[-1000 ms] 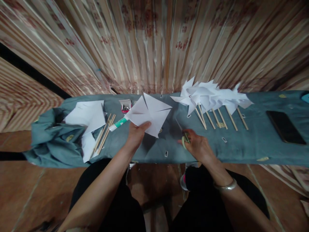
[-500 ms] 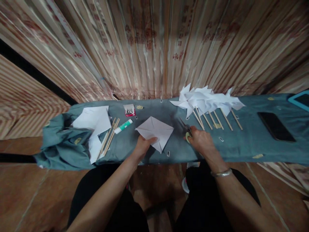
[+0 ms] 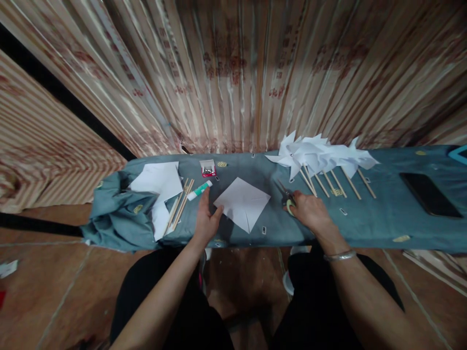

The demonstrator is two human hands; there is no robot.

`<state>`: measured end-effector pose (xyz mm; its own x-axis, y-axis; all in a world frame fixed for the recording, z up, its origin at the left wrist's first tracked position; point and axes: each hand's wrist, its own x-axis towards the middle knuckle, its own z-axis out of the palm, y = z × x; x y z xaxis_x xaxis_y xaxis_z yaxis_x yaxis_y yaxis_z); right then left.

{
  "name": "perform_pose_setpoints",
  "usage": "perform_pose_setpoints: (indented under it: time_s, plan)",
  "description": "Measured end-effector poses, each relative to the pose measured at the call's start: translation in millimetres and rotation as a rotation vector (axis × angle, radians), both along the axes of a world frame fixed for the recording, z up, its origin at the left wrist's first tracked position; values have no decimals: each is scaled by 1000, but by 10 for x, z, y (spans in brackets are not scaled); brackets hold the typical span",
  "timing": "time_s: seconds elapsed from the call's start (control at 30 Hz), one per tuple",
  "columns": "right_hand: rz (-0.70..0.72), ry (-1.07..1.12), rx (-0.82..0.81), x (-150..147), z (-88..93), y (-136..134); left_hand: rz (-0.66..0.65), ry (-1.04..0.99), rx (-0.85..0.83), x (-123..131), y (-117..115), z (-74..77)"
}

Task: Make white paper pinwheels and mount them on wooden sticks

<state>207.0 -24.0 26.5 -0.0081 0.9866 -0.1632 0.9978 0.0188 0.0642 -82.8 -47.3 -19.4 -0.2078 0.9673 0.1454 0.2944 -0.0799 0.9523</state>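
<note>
A square sheet of white paper (image 3: 241,203), with slits running in from its corners, lies flat on the cloth. My left hand (image 3: 207,216) is just left of the sheet, its thumb and forefinger apart and nothing held. The forefinger reaches up to a green and white glue stick (image 3: 200,190); I cannot tell whether it touches it. Right of the paper, my right hand (image 3: 308,208) is closed on the pale green handle of a pair of scissors (image 3: 289,201), blades pointing away to the upper left.
Paper pinwheels (image 3: 324,153) on sticks lie overlapping at the back right, left of a black phone (image 3: 429,194). At left are loose wooden sticks (image 3: 183,204), white paper sheets (image 3: 156,180) and a small red box (image 3: 208,168) of metal pieces. Bunched cloth (image 3: 116,211) covers the left end.
My left hand has let go of the paper and moved left toward the glue stick. The paper now lies flat. My right hand stays on the scissors. The whole view has shifted slightly.
</note>
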Motion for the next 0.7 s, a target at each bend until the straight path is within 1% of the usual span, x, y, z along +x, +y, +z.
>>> perform_pose_setpoints:
  time_s: [0.07, 0.13, 0.2, 0.23, 0.3, 0.43, 0.53, 0.7]
  plan:
    - [3, -10, -3, -16, -1, 9, -114, 326, 137, -4, -48, -11]
    - [-3, -18, -6, -30, -5, 21, -274, 568, 186, 76, -102, -16]
    - [-13, -21, -8, -42, -12, 34, -434, 749, 182, 204, -137, -23]
    - [-16, -24, -8, -46, -17, 39, -489, 815, 182, 270, -141, -29]
    - [-14, -29, -8, -49, -25, 44, -555, 911, 173, 377, -127, -52]
    - [8, -42, -10, -44, -28, 28, -561, 1017, 125, 453, -67, -132]
    - [9, -45, -5, -31, -23, 7, -541, 1063, 150, 444, -53, -191]
    - [-5, -24, 27, 3, -40, 0, -530, 1091, 172, 436, -68, -215]
